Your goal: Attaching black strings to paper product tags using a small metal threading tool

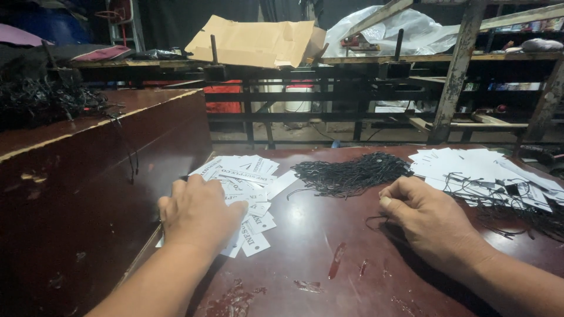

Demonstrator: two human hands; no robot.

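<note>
On the dark red bench (329, 235) in front of you, your left hand (197, 214) lies palm down at about nine o'clock, its fingers spread flat on a loose pile of white paper tags (249, 182); the grip there is open, pressing on the tags rather than closed around any one of them. Some tags fan out from under your fingertips toward twelve o'clock, and a few stick out below your palm toward the near edge. At about three o'clock your right hand (429, 217) rests with its fingers curled in, the grip pinched shut on a thin black string (376, 222) that loops out from under your fingers onto the bench. Just beyond that hand, toward twelve o'clock, sits a tangled heap of black strings (352, 173), lying between the two piles of paper. At two o'clock a second pile of white tags (470, 167) is spread out with black strings across it. At ten o'clock, on the raised dark ledge (88, 152), lies another bundle of black cord (44, 100).
</note>
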